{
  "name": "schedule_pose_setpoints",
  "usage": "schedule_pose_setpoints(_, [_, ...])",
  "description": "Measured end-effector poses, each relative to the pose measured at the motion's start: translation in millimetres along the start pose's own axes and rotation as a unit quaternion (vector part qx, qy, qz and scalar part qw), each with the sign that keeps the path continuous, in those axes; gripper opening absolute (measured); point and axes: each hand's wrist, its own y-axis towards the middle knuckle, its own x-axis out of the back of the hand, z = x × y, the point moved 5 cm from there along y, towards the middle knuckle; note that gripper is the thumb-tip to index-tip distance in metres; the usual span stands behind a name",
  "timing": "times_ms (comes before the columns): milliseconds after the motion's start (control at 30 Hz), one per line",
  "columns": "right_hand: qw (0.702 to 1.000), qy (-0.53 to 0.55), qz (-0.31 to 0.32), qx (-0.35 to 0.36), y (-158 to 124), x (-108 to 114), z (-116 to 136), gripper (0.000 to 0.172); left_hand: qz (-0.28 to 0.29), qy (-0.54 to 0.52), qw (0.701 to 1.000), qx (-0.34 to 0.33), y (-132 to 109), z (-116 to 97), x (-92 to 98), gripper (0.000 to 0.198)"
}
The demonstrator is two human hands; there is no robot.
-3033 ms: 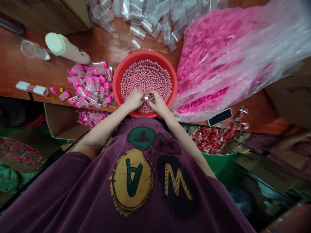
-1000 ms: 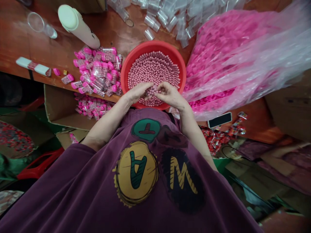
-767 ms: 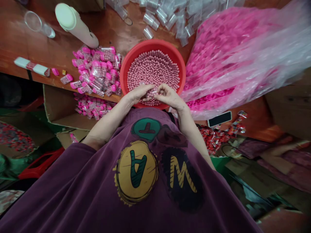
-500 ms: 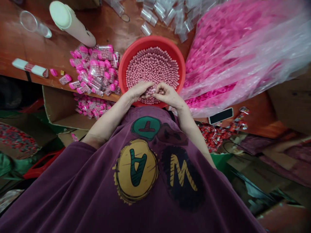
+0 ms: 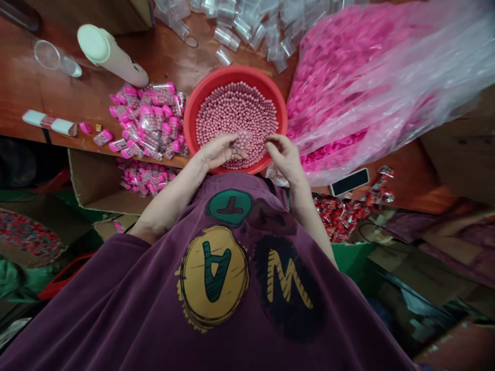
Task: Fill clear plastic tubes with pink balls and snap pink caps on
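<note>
My left hand (image 5: 219,151) is closed around a small clear tube (image 5: 243,137) filled with pink beads, above the near part of a red bowl (image 5: 190,116). A mass of loose pink beads (image 5: 240,105) lies in the bowl. Over the bowl's near right rim, my right hand (image 5: 285,155) is apart from the tube, its fingers bent and the thumb a little away from the index finger. Nothing shows between them. Left of the bowl is a heap of bead-filled tubes with pink caps (image 5: 149,121). A clear plastic bag of pink caps (image 5: 336,77) lies to the right.
Empty clear tubes (image 5: 251,26) lie scattered behind the bowl. A tall white bottle (image 5: 116,56) and a clear cup (image 5: 56,57) are at the left. A phone (image 5: 350,182) rests near the table's right front edge. Below the left edge, a cardboard box (image 5: 96,180) holds more capped tubes.
My right hand has parted from the tube and moved right to the bowl's rim. My left hand still holds the tube. The view has shifted slightly.
</note>
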Motion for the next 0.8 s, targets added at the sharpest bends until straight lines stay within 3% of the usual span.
schedule_pose_setpoints(167, [0.986, 0.059, -0.134, -0.078, -33.4, 58.0, -29.1, 0.047, 0.021, -0.056, 0.998, 0.017, -2.7, -3.8, -15.1, 0.036])
schedule_pose_setpoints(300, [0.963, 0.057, -0.229, -0.132, -57.6, 87.1, -50.9, 0.061, 0.008, -0.04, 0.999, 0.023, -2.9, -5.3, -25.3, 0.033])
schedule_pose_setpoints(433, [0.943, -0.002, -0.275, -0.189, -70.6, 111.6, -83.7, 0.057, -0.01, 0.0, 1.0, 0.016, -5.5, -6.9, -31.8, 0.034])
schedule_pose_setpoints(533, [0.93, -0.016, -0.274, -0.243, -74.3, 121.5, -108.1, 0.041, -0.037, 0.022, 0.999, 0.007, -8.5, -11.0, -35.4, 0.03])
schedule_pose_setpoints(633, [0.922, -0.101, -0.222, -0.3, -70.6, 114.8, -117.2, 0.022, -0.062, 0.045, 0.997, 0.001, -11.3, -14.8, -39.8, 0.027])
schedule_pose_setpoints(800, [0.862, -0.345, -0.111, -0.356, -55.8, 84.8, -109.5, 0.028, -0.09, 0.047, 0.995, -0.005, -16.1, -12.3, -43.6, 0.028])
